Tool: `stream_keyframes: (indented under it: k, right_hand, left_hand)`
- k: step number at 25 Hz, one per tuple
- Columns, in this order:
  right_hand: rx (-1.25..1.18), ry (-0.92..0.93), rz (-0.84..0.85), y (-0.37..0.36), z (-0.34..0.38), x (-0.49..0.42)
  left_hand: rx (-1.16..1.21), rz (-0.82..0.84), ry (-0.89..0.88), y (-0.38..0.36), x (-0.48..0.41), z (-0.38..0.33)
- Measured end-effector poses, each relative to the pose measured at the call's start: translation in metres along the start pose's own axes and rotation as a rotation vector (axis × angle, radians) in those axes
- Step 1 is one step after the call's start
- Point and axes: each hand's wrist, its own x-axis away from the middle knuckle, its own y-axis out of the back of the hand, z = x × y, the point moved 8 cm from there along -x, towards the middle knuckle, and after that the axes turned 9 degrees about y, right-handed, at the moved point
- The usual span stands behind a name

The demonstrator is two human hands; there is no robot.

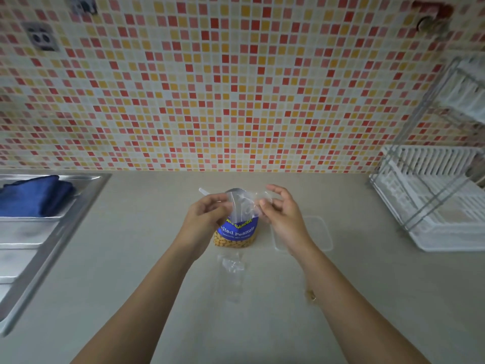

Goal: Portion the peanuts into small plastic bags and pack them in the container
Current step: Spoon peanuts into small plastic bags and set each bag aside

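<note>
Forearms, two, bare, enter from the bottom edge and reach forward over the worktop [131, 258], pale beige, plain, spanning the lower half of the view. Backsplash [236, 88]: small mosaic tiles in red, pink, yellow and white, rising behind the worktop. Sink [31, 245]: stainless steel with ribbed drainer, at the left edge; a dark blue cloth [36, 197] lies folded at its far end. Dish rack [435, 200]: white plastic with a wire frame, at the right edge against the wall. Container [319, 232]: clear plastic, rectangular, flat on the worktop just right of centre, partly behind the right wrist. Peanut packet [236, 233]: blue label reading "Salted Peanuts", nuts visible through its clear lower part, standing at centre between the wrists. Left hand [207, 214] and right hand [282, 211]: raised side by side above the packet, each pinching one edge of a small clear plastic bag [244, 204] stretched between them. Spare clear bags [232, 266]: a loose flat pile on the worktop, just nearer than the packet. White handle [203, 191]: slim tip showing beyond the left hand; the rest is hidden.
</note>
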Motion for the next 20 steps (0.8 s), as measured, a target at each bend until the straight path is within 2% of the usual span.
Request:
stream_keyframes:
  k: [6,11,20]
  right_hand:
    - [0.137,0.100,-0.008,0.008,0.013,-0.020]
    - [0.067,0.021,0.065,0.009,0.008,-0.029]
    - [0.103,-0.024,0.142,0.010,0.000,-0.036]
  left_hand:
    - [-0.111,-0.040,-0.080,0.002,-0.008,-0.024]
    - [-0.551,-0.232,-0.297,0.009,-0.013,-0.050]
    - [-0.635,-0.217,-0.295,0.007,-0.027,-0.053]
